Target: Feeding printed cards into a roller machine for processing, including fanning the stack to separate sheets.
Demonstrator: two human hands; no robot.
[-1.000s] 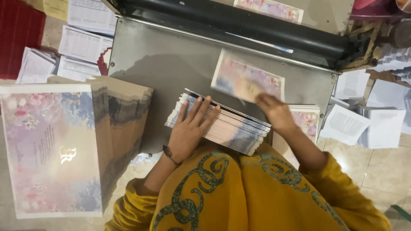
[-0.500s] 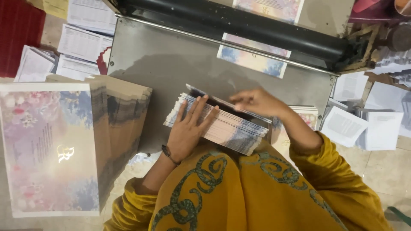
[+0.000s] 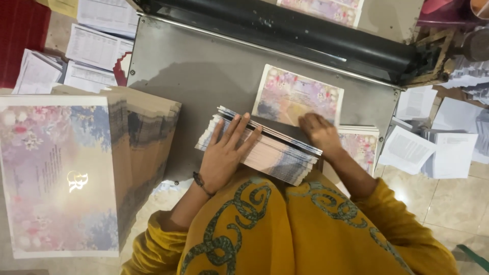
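- Step in hand, by my read: feeding floral cards one at a time off a stack onto the machine bed.
- Left hand (image 3: 224,155) lies flat on the card stack (image 3: 260,147), fingers spread, palm pressing the top card down. No pinch; it just steadies the pile.
- Right hand (image 3: 318,133) rests at the near edge of the single floral card (image 3: 298,95), fingers close together and curled down on it. Whether the grip pinches the edge or only pushes on the face, cannot tell.
- That single card lies flat on the grey metal bed (image 3: 204,76), just beyond the stack, short of the black roller bar (image 3: 285,33).
- Stack sits at the bed's near edge, fanned slightly, partly over the person's lap.
- Next move, as a judgement: the card needs to be square to the roller and lying flat; the left hand should keep the stack from sliding.
- Risk: a skewed card, or two cards lifting together.
- Surface: bare matte sheet metal with screws at the edge.
- Left of the person: tall pile of finished cards (image 3: 61,173), same floral print, gold emblem on top.
- Another small floral pile (image 3: 364,145) sits beside the right wrist.
- Room: tiled floor (image 3: 443,203), loose printed sheets (image 3: 97,46) at upper left, more white papers (image 3: 433,147) at right, red cloth (image 3: 20,35) at far left.
- Person wears a mustard yellow garment with a dark looped pattern.
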